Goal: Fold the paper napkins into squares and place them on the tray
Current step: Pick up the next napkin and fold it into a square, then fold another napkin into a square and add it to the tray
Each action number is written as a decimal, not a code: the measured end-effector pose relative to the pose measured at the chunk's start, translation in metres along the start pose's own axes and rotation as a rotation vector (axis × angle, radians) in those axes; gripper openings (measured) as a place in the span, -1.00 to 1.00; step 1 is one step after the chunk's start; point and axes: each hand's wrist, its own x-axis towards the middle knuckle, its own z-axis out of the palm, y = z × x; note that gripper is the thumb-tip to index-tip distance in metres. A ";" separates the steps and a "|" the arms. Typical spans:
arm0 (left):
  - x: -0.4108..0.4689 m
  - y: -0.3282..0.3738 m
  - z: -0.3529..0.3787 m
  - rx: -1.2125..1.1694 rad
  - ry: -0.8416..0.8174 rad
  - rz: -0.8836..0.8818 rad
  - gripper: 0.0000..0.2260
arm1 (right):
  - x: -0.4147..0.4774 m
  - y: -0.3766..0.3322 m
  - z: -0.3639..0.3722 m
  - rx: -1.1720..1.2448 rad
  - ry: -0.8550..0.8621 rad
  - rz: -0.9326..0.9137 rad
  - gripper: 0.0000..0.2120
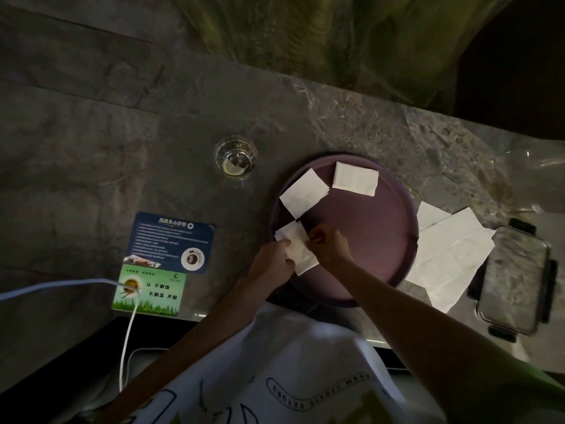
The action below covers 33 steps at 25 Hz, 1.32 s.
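A round purple tray (376,240) lies on the stone table. Two folded white napkins rest on its far part: one (304,192) at the left rim, another (354,178) toward the back. Over the tray's left rim both my hands hold a third white napkin (298,249), partly folded. My left hand (273,261) pinches its left edge. My right hand (328,244) grips its right side with curled fingers. Unfolded white napkins (449,255) lie in a loose pile right of the tray.
A glass of water (236,159) stands left of the tray at the back. A blue card (171,240) and a green card (149,290) lie at the left, with a white cable (128,332) across them. A lidded clear container (513,276) sits at the right edge.
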 end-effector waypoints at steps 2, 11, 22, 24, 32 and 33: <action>0.002 -0.001 0.001 0.021 -0.010 -0.009 -0.56 | 0.000 0.002 0.003 -0.028 -0.003 -0.001 -0.85; 0.001 0.000 0.002 0.112 -0.019 -0.028 -0.52 | -0.022 0.022 -0.007 -0.020 0.004 -0.001 -0.71; -0.006 0.078 0.038 0.099 0.073 0.238 -0.73 | -0.084 0.113 -0.082 0.435 0.456 0.058 -0.84; -0.006 0.099 0.054 0.114 0.053 0.283 -0.74 | -0.093 0.138 -0.099 0.513 0.501 0.089 -0.85; 0.008 0.171 0.125 0.150 -0.007 0.263 -0.69 | -0.095 0.221 -0.156 0.636 0.633 0.272 -0.70; 0.012 0.180 0.135 0.160 -0.013 0.251 -0.66 | -0.092 0.229 -0.162 0.625 0.640 0.288 -0.68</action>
